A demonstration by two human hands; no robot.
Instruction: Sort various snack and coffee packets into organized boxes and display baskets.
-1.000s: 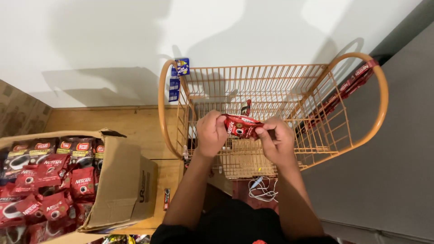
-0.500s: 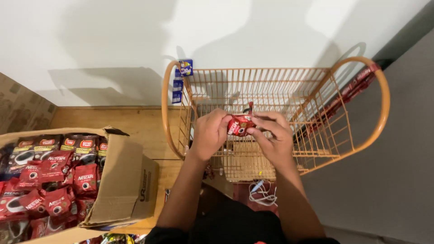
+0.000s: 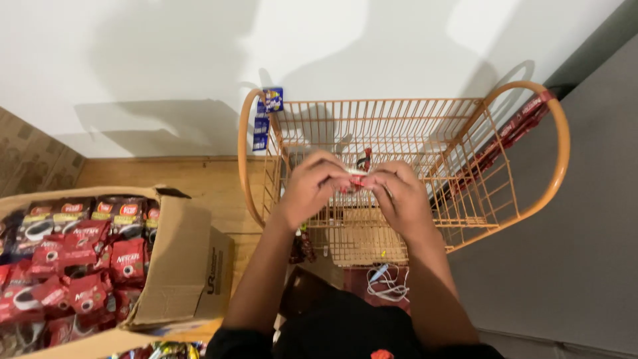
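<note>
Head view: your left hand (image 3: 311, 189) and right hand (image 3: 397, 194) meet over the middle of the orange wire rack (image 3: 412, 193), which stands against the white wall (image 3: 199, 66). Between them you hold a small red sachet (image 3: 355, 181). The fingers (image 3: 332, 174) of both hands are curled shut on it, thumbs and fingertips pinching its ends, so that only a red and white sliver shows between them. It sits just above the rack's front rim, in the air, and touches no wire.

To handle it well, I judge you should keep the pinch on the sealed edges, not the filled middle, so the sachet does not crumple or slip. Keep it level and near the rack's front while you work on it. If it drops there, it falls into the basket, not onto the floor.

At the rack's left upper corner hang some blue packets (image 3: 266, 119). Along its right rim runs a strip of dark red sachets (image 3: 512, 129). Below the rack, a white cable (image 3: 385, 282) lies coiled on the floor.

To your left, well apart from your hands, an open cardboard box (image 3: 186, 266) holds many red sachets (image 3: 73, 259) heaped loosely. Its flap hangs toward the rack's left side.
</note>
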